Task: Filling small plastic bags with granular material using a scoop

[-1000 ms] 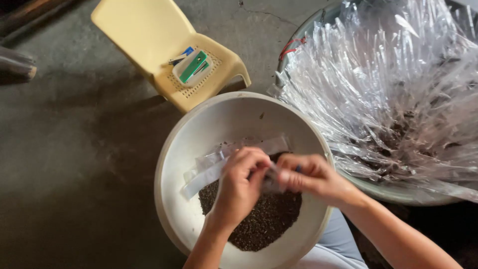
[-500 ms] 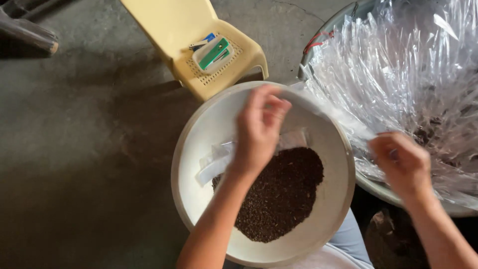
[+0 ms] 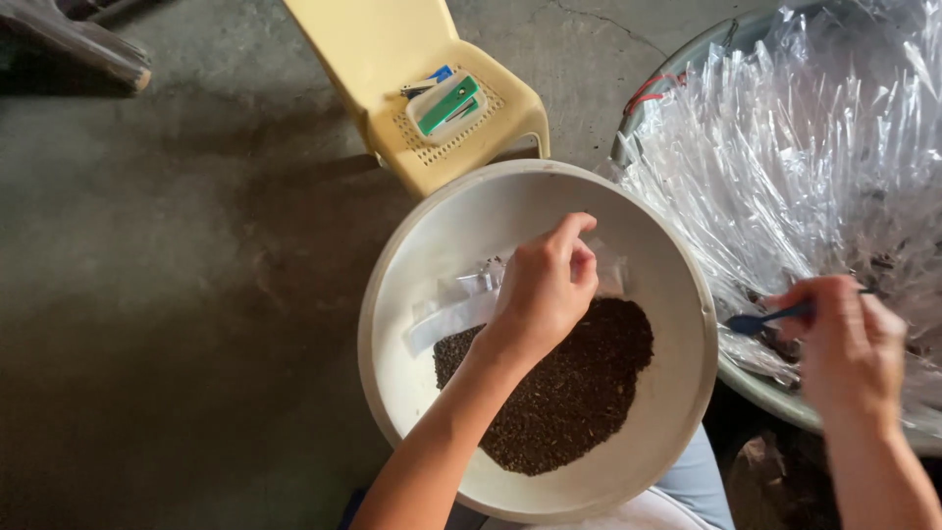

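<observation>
A white round basin (image 3: 412,255) sits on my lap with a heap of dark granules (image 3: 569,393) in its lower half. Clear small plastic bags (image 3: 446,306) lie flat on the basin's bare left side. My left hand (image 3: 542,287) hovers over the basin's middle, fingers curled and pinching at the top of those bags. My right hand (image 3: 846,344) is out to the right over the edge of a second basin and grips a small dark blue spoon (image 3: 760,319), its bowl pointing left.
A large grey basin (image 3: 677,108) at the right holds several long clear plastic bags (image 3: 805,167) with dark granules at their ends. A small yellow plastic chair (image 3: 412,49) stands behind, carrying a green stapler (image 3: 449,104) in a clear box. Grey concrete floor lies to the left.
My hands have come apart: the right one swung out to the large basin and now shows a spoon. The left one stays over the bags. The camera view shifted left.
</observation>
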